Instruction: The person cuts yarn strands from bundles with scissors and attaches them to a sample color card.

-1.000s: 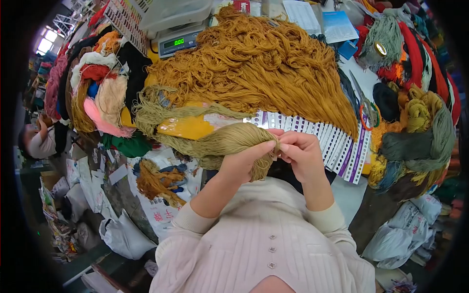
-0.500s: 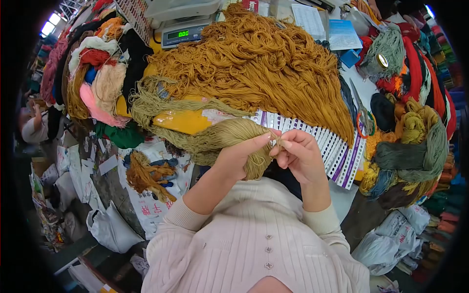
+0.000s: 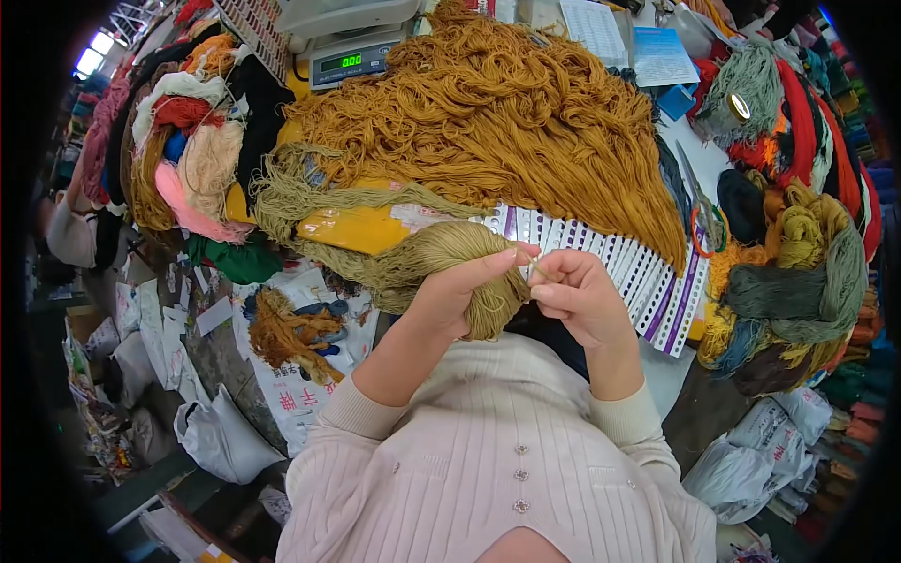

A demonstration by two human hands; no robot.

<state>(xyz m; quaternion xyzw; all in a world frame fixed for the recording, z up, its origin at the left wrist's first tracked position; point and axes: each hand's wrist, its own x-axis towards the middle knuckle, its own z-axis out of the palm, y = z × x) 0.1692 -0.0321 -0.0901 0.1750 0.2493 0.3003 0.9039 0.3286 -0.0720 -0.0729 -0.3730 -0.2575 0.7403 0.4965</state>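
An olive-green yarn skein (image 3: 449,251) is looped round my left hand (image 3: 462,293), whose fingers are wrapped about it while thumb and forefinger pinch near its right edge. My right hand (image 3: 580,296) is closed in a pinch just to the right, on what looks like a thin strand of the same yarn; the fingertips of both hands are close together. The skein's tail stretches left over a yellow wrapped bundle (image 3: 352,228). Behind my hands lies a large heap of mustard-brown yarn (image 3: 488,113), partly over white-and-purple strips with punched holes (image 3: 648,291).
Scissors (image 3: 697,202) with an orange-and-green handle lie right of the heap. A digital scale (image 3: 352,62) reading 0.00 stands behind it. Coloured skeins pile up at left (image 3: 208,155) and right (image 3: 793,291). White sacks (image 3: 230,436) sit on the floor.
My right hand has turned slightly and its fingers have curled in more, staying beside the skein. My left hand keeps its hold. The whole view has shifted a little.
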